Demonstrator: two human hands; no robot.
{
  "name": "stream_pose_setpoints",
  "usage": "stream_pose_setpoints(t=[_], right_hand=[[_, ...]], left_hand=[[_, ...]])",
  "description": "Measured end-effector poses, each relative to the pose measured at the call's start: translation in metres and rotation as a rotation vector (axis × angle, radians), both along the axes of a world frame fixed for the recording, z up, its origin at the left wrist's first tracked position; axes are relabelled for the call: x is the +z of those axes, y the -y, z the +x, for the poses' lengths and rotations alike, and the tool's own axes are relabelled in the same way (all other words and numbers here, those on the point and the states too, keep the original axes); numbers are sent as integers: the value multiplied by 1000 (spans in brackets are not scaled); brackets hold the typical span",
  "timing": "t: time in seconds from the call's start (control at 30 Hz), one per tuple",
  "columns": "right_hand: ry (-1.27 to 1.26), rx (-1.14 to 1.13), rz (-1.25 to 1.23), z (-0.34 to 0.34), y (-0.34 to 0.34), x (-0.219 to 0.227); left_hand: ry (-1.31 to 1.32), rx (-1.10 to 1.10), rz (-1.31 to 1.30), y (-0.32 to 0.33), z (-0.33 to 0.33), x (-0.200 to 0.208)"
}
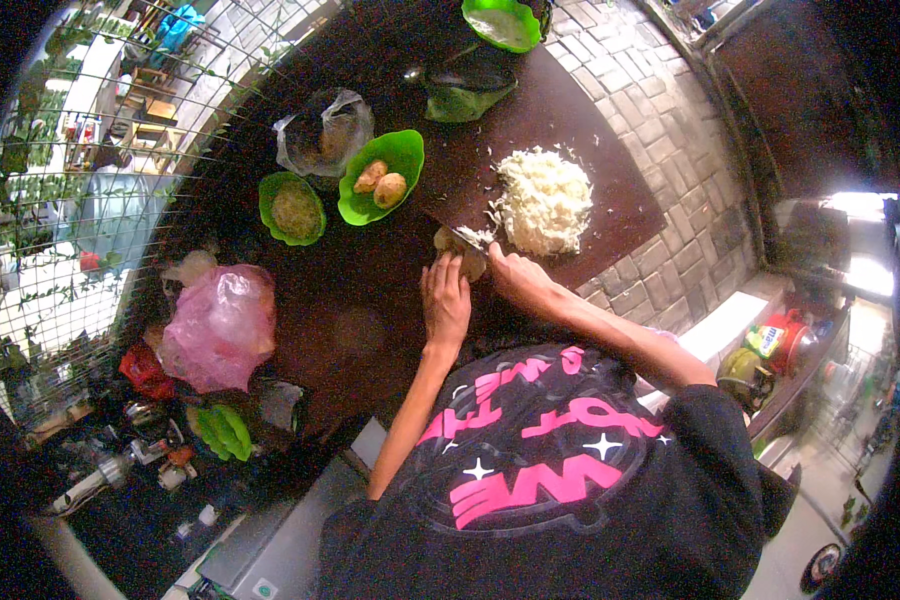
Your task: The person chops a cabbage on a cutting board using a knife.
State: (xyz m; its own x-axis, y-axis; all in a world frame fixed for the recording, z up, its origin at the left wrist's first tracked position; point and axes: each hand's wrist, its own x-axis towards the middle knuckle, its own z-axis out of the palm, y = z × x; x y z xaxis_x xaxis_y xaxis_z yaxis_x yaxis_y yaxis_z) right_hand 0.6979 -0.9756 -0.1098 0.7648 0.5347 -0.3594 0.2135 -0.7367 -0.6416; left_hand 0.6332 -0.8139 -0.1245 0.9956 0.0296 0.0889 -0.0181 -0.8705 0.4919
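My right hand [515,272] grips a knife [467,241], its blade pointing to the far left over a small, tan, rounded surface [476,265]. I cannot tell whether that is a board or food. Close beside the blade, my left hand [446,293] lies on the tan surface with fingers together and bent; what they press on is hidden. White shreds [477,237] cling next to the knife. Just beyond my right hand, a large heap of white shredded food [542,200] is piled on the dark brown table [610,190].
Farther left stand a green leaf-shaped bowl [410,160] with two brown lumps, a green bowl [316,226] of grainy food, and a clear plastic bag [345,130]. At the far edge is a green bowl [505,35] with pale contents. A pink plastic bag [220,325] sits left, near wire mesh [90,180].
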Motion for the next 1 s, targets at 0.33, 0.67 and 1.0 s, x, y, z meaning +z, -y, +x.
stream_pose_setpoints(t=[0.33, 0.67, 1.0], right_hand=[[-86, 61, -20, 1, -3, 13], [49, -49, -1, -1, 0, -7], [-30, -39, 39, 0, -2, -1]], left_hand=[[-3, -14, 44, -4, -4, -8], [4, -4, 31, 1, 1, -4], [-21, -39, 46, -5, -1, -3]])
